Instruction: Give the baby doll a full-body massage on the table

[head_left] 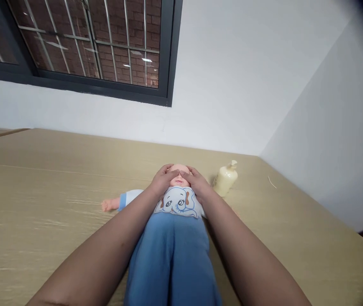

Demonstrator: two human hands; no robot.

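Observation:
A baby doll [179,180] lies on its back on the table, head away from me. It wears blue trousers [175,255] and a white top with an elephant face [179,202]. Cupped round one side of its head is my left hand [164,178], the thumb over the eye area. My right hand [198,182] holds the other side the same way, its thumb close to the left one. Both hands hide the doll's eyes. One doll arm [111,204] sticks out to the left; the other is mostly hidden behind my right forearm.
A cream pump bottle [226,178] stands right of the doll. Farther right, a thin pale strand [272,182] lies on the wooden table [57,182]. White walls [232,76] border the table at the back and right, with a barred window [98,42] above.

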